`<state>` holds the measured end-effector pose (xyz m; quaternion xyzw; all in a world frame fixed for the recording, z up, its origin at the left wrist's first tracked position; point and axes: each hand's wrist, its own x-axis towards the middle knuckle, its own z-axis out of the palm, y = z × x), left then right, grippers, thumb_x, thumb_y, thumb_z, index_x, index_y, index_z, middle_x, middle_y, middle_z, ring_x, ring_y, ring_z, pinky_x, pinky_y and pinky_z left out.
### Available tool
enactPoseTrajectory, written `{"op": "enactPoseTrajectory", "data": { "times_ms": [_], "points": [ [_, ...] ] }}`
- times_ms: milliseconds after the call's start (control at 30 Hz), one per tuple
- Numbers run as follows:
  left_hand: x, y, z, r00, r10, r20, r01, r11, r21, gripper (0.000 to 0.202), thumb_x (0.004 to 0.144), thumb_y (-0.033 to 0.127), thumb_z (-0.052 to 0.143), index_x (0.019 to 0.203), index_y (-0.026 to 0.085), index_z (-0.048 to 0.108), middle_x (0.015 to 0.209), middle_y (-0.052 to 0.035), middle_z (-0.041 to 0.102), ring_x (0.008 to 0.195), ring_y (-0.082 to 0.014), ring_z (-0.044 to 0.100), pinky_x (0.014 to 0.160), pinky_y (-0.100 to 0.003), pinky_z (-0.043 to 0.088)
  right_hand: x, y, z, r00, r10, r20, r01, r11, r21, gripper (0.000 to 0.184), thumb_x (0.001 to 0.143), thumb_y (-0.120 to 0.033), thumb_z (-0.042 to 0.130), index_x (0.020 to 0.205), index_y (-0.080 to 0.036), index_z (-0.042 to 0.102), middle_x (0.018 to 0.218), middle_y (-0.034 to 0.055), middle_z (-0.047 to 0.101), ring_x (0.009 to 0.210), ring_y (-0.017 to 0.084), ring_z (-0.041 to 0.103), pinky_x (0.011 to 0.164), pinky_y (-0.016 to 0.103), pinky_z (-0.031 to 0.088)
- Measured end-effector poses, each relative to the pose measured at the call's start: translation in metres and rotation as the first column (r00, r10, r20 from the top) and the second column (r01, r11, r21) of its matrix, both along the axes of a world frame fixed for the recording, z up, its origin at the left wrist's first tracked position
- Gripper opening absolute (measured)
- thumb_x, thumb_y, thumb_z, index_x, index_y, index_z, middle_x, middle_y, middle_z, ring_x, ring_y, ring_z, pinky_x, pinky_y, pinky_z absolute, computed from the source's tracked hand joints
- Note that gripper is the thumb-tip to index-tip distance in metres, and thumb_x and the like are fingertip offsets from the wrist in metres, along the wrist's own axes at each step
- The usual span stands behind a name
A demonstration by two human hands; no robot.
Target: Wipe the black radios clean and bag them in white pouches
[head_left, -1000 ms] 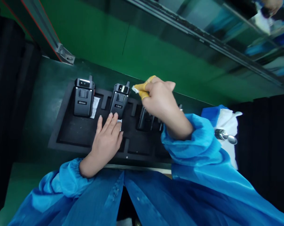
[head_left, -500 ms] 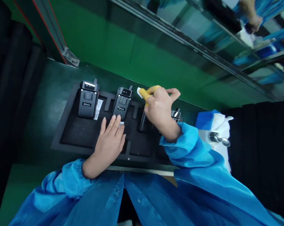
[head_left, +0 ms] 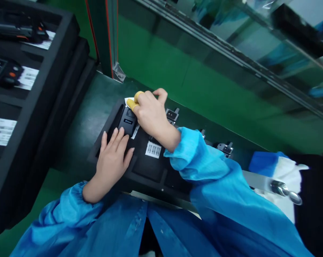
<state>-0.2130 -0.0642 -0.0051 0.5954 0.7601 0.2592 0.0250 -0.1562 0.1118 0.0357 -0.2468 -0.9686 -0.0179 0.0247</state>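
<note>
Tray (head_left: 150, 171) sits on surface (head_left: 97, 103), centre-front. Radio (head_left: 127, 123) in tray's L slot. L hand (head_left: 112, 160) lies flat just before it. R hand (head_left: 150, 116) over radio's top end, wipe (head_left: 128, 101) pinched in fingers. Label (head_left: 153, 149) in tray, R of L hand. Tray stack (head_left: 44, 82) far L.

Bright even light, warped edges, slight blur

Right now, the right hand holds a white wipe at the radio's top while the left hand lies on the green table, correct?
No. In the head view the left hand lies on the black foam tray, touching the radio.
</note>
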Motion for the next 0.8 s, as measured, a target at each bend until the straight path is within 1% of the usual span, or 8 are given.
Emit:
{"op": "enactPoseTrajectory", "data": {
  "times_ms": [100, 233, 300, 367, 533, 600, 733, 800],
  "points": [
    [0.001, 0.001, -0.002, 1.0, -0.006, 0.024, 0.006, 1.0, -0.007, 0.033, 0.09, 0.022, 0.049, 0.121, 0.011, 0.055, 0.132, -0.0203, 0.056, 0.128, -0.0338, 0.049, 0.11, -0.059, 0.029, 0.004, 0.004, -0.005, 0.999, 0.001, 0.037, -0.002, 1.0, 0.026, 0.044, 0.097, -0.019, 0.022, 0.091, -0.024, 0.065, 0.102, 0.0045, 0.06, 0.097, 0.018, 0.045, 0.093, 0.043, 0.018],
    [0.003, 0.001, -0.002, 0.999, -0.001, 0.036, 0.001, 1.0, 0.001, 0.032, 0.09, 0.021, 0.049, 0.119, 0.011, 0.056, 0.132, -0.0203, 0.057, 0.127, -0.0339, 0.05, 0.11, -0.059, 0.031, 0.026, 0.013, -0.003, 0.989, -0.145, -0.003, 0.145, 0.989, -0.017, 0.04, 0.094, -0.015, 0.025, 0.083, -0.021, 0.064, 0.092, 0.0047, 0.059, 0.091, 0.019, 0.045, 0.091, 0.045, 0.019],
    [0.003, 0.001, -0.002, 1.0, -0.001, 0.027, 0.0, 1.0, 0.008, 0.031, 0.09, 0.02, 0.05, 0.118, 0.009, 0.057, 0.13, -0.0211, 0.058, 0.126, -0.0338, 0.051, 0.109, -0.058, 0.032, 0.028, 0.013, 0.001, 0.979, -0.199, -0.037, 0.197, 0.98, -0.04, 0.039, 0.094, -0.016, 0.025, 0.085, -0.021, 0.063, 0.091, 0.0047, 0.059, 0.09, 0.019, 0.045, 0.091, 0.045, 0.019],
    [0.003, 0.001, -0.002, 1.0, -0.002, 0.023, 0.002, 1.0, 0.008, 0.031, 0.089, 0.02, 0.05, 0.117, 0.008, 0.057, 0.13, -0.0221, 0.058, 0.126, -0.0341, 0.051, 0.11, -0.057, 0.032, 0.022, 0.008, 0.003, 0.98, -0.192, -0.045, 0.19, 0.98, -0.056, 0.038, 0.095, -0.019, 0.027, 0.088, -0.022, 0.063, 0.095, 0.0047, 0.059, 0.092, 0.02, 0.045, 0.091, 0.045, 0.019],
    [0.003, 0.001, -0.001, 0.999, 0.002, 0.032, -0.002, 1.0, -0.002, 0.032, 0.089, 0.02, 0.049, 0.12, 0.012, 0.056, 0.131, -0.0196, 0.057, 0.126, -0.0331, 0.051, 0.109, -0.057, 0.033, 0.013, 0.001, 0.0, 0.999, -0.032, 0.018, 0.033, 0.995, -0.097, 0.035, 0.096, -0.021, 0.03, 0.096, -0.028, 0.064, 0.103, 0.0031, 0.059, 0.096, 0.02, 0.045, 0.091, 0.043, 0.019],
    [0.003, 0.001, -0.001, 0.999, 0.004, 0.035, -0.004, 1.0, 0.001, 0.032, 0.089, 0.02, 0.049, 0.12, 0.013, 0.056, 0.131, -0.0187, 0.058, 0.126, -0.0326, 0.051, 0.109, -0.057, 0.032, 0.021, 0.005, -0.003, 0.998, -0.057, 0.022, 0.059, 0.994, -0.091, 0.037, 0.096, -0.02, 0.028, 0.098, -0.027, 0.064, 0.1, 0.0034, 0.059, 0.095, 0.02, 0.046, 0.091, 0.043, 0.02],
    [0.004, 0.002, -0.001, 0.998, 0.009, 0.067, -0.009, 1.0, -0.002, 0.031, 0.09, 0.021, 0.048, 0.118, 0.011, 0.057, 0.132, -0.0199, 0.057, 0.127, -0.0331, 0.05, 0.11, -0.057, 0.032, 0.04, 0.01, -0.004, 0.981, -0.189, -0.035, 0.187, 0.981, -0.055, 0.04, 0.095, -0.021, 0.026, 0.089, -0.023, 0.065, 0.093, 0.0045, 0.059, 0.09, 0.02, 0.046, 0.088, 0.045, 0.019],
    [0.004, 0.002, -0.002, 0.997, 0.006, 0.078, -0.006, 1.0, 0.0, 0.031, 0.09, 0.021, 0.048, 0.118, 0.01, 0.057, 0.133, -0.0199, 0.056, 0.127, -0.0327, 0.049, 0.11, -0.057, 0.031, 0.04, 0.002, -0.004, 0.984, -0.168, -0.062, 0.165, 0.985, -0.059, 0.041, 0.096, -0.022, 0.026, 0.089, -0.023, 0.066, 0.094, 0.0043, 0.059, 0.09, 0.02, 0.045, 0.088, 0.045, 0.019]
  ]
}}
